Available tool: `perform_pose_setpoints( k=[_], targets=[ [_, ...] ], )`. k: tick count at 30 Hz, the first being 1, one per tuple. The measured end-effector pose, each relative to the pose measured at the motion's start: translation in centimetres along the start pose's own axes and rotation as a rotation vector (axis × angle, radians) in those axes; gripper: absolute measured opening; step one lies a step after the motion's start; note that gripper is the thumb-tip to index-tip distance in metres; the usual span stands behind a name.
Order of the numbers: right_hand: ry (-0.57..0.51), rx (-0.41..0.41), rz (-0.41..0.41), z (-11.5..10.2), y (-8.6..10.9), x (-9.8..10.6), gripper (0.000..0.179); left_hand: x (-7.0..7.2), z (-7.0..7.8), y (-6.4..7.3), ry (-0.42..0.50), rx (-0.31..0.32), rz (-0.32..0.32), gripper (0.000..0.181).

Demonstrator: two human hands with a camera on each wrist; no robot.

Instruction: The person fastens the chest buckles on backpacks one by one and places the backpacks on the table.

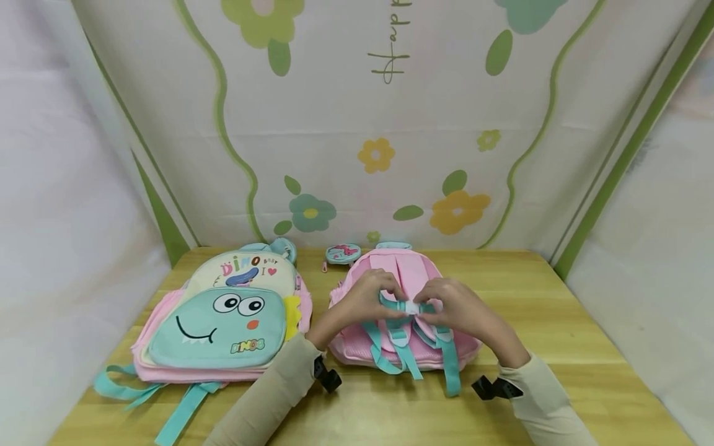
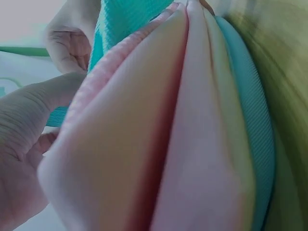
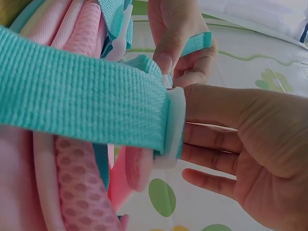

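A pink backpack [image 1: 362, 347] lies on the table with its teal-webbed shoulder straps facing up. Above its middle, a white plastic buckle [image 1: 411, 308] sits on a teal strap between both hands. My left hand [image 1: 368, 298] pinches the strap at the buckle's left side, thumb below and fingers above. From the other side my right hand [image 1: 458, 305] pinches the buckle's right end. In the right wrist view, a wide teal strap [image 3: 82, 91] with a white strap adjuster [image 3: 175, 125] hides the right fingertips. The bag's pink side [image 2: 192, 144] fills much of the left wrist view.
A dinosaur backpack [image 1: 223, 328] lies face up at the left, with loose teal straps [image 1: 184, 412] toward the front edge. Behind the pink bag is a small round teal pouch [image 1: 343, 253]. A flower-printed cloth [image 1: 334, 111] rises along the table's back edge.
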State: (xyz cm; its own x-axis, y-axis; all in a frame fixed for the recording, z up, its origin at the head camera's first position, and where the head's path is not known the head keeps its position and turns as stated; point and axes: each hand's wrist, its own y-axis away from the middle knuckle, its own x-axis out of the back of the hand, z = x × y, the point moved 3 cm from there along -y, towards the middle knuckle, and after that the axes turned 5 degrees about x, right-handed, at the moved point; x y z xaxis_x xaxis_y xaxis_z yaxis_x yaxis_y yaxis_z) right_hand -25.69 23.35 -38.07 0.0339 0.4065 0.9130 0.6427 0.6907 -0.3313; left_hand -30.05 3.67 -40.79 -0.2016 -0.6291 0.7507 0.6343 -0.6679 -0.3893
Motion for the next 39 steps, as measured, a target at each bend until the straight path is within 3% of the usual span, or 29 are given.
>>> perform_pose_setpoints(
  k=[6, 12, 21, 31, 39],
  targets=[
    [-0.046, -0.020, -0.071, 0.1, 0.1, -0.3, 0.017, -0.1, 0.1, 0.1, -0.089, 0.087, -0.128, 0.021],
    [-0.073, -0.043, -0.118, 0.2, 0.1, -0.9, 0.017, -0.2, 0.2, 0.4, -0.160, 0.145, -0.200, 0.022],
    [-0.113, -0.085, -0.157, 0.4, 0.2, -1.6, 0.016, -0.4, 0.2, 0.6, -0.224, 0.152, -0.250, 0.023],
    [-0.120, -0.079, -0.176, 0.4, 0.1, -1.7, 0.018, -0.1, 0.3, 0.6, -0.224, 0.131, -0.287, 0.020],
    [-0.106, -0.074, -0.181, 0.1, -0.1, -1.6, 0.027, 1.1, 1.0, 0.7, -0.213, 0.141, -0.313, 0.025]
  ],
)
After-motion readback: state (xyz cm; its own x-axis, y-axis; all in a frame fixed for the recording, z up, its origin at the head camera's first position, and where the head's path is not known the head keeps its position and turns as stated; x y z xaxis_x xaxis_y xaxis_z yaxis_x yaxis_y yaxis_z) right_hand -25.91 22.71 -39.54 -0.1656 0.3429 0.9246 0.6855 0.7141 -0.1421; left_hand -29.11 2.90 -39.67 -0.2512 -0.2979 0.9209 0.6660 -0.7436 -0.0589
